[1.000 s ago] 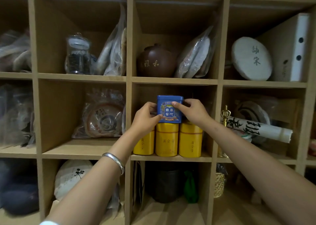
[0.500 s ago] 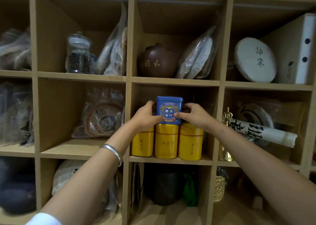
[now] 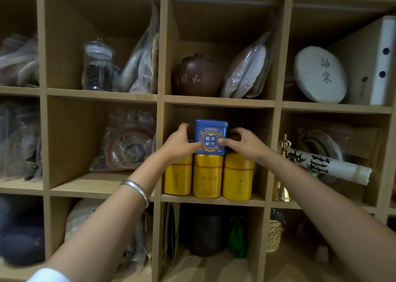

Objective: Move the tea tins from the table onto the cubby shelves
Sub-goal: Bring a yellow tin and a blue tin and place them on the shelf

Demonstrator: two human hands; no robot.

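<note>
Your left hand and right hand still pinch the blue tin, now settled squarely atop the middle yellow tin; it looks ready for release.

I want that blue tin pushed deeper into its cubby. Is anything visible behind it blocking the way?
Nothing visible does. The blue tin sits on the yellow tins, held by the left hand and right hand; the space behind it is dark.
</note>
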